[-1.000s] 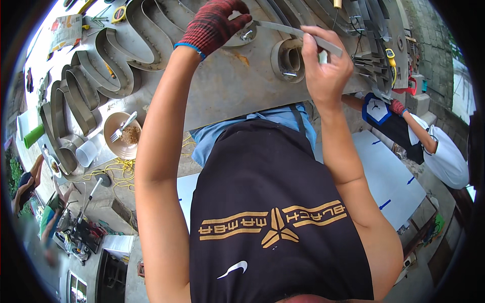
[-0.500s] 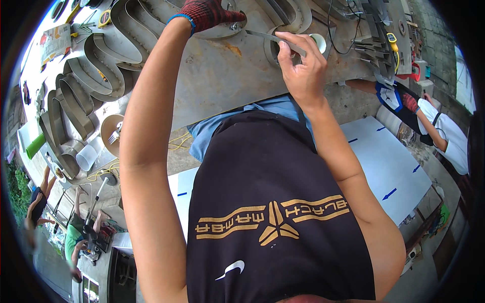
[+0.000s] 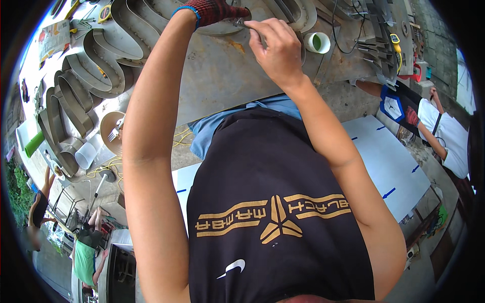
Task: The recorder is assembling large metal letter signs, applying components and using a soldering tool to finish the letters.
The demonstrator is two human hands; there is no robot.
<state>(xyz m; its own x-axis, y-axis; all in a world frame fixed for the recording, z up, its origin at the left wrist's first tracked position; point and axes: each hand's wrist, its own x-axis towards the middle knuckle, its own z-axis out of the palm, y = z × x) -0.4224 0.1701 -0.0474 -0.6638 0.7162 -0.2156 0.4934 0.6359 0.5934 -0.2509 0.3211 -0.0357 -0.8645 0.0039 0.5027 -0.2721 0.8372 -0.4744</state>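
Together, gloved left hand (image 3: 214,10), bare right hand (image 3: 275,48), metal sheet (image 3: 222,76)

Daylight falls on the grey metal table (image 3: 222,86) before me, a white sheet (image 3: 389,161) lies over the concrete floor (image 3: 429,283), and greenery (image 3: 17,192) edges my left.
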